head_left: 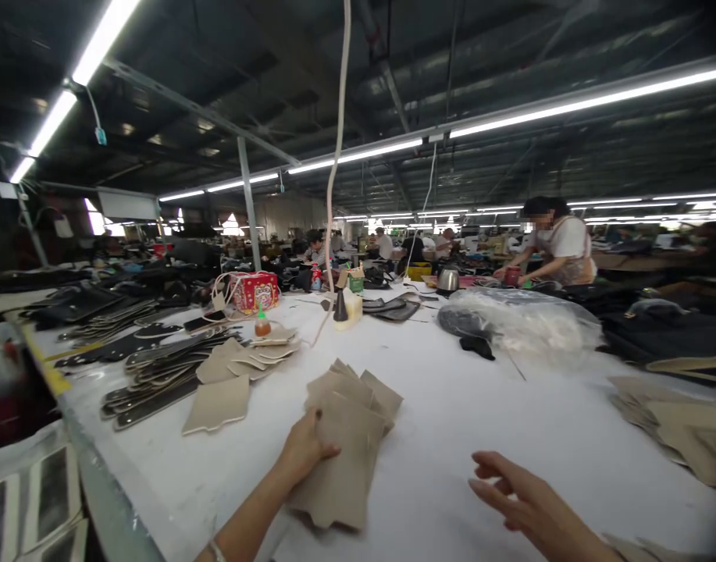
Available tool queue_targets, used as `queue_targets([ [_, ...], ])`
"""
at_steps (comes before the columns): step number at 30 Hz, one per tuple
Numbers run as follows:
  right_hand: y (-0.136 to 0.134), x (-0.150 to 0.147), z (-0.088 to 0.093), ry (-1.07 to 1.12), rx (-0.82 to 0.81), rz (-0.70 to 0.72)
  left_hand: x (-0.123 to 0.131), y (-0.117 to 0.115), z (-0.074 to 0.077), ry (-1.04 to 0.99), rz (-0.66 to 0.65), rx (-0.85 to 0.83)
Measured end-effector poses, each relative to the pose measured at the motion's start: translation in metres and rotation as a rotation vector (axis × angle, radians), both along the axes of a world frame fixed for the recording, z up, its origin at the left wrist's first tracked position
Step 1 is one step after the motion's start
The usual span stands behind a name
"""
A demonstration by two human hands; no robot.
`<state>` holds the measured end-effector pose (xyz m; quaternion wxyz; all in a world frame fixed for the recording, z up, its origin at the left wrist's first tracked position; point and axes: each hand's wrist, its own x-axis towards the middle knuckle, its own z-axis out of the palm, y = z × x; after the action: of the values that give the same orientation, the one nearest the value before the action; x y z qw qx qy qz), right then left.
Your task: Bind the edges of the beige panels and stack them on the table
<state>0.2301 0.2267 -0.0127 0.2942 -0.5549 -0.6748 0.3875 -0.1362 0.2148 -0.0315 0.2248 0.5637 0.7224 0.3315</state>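
My left hand (pixel 302 449) grips the near edge of a fanned stack of tan leather pieces (pixel 349 429) lying on the white table (pixel 451 406), thumb on top and fingers under or behind the stack. My right hand (pixel 525 499) hovers just above the table to the right of the stack, fingers loosely apart and holding nothing. More tan pieces (pixel 240 371) lie spread out to the left of the stack.
Rows of dark strap pieces (pixel 158 375) cover the left side. A glue bottle (pixel 262 321), a red box (pixel 255 290) and a clear plastic bag (pixel 521 324) stand farther back. Tan pieces (pixel 679 429) lie at right. A person (pixel 560 242) works beyond.
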Motion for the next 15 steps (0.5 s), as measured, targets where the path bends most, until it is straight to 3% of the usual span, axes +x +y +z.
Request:
queue_targets([
  [2, 0.026, -0.036, -0.009, 0.242, -0.142, -0.12, -0.01, 0.007, 0.006, -0.043, -0.02, 0.048],
  [5, 0.063, -0.081, -0.023, 0.381, -0.189, -0.193, -0.033, 0.028, 0.015, -0.086, -0.06, 0.099],
  [11, 0.097, -0.156, -0.036, 0.514, -0.202, -0.053, -0.077, 0.08, 0.02, -0.253, -0.195, 0.032],
  [15, 0.103, -0.183, -0.037, 0.547, -0.201, 0.056, -0.077, 0.094, 0.017, -0.403, -0.308, -0.094],
])
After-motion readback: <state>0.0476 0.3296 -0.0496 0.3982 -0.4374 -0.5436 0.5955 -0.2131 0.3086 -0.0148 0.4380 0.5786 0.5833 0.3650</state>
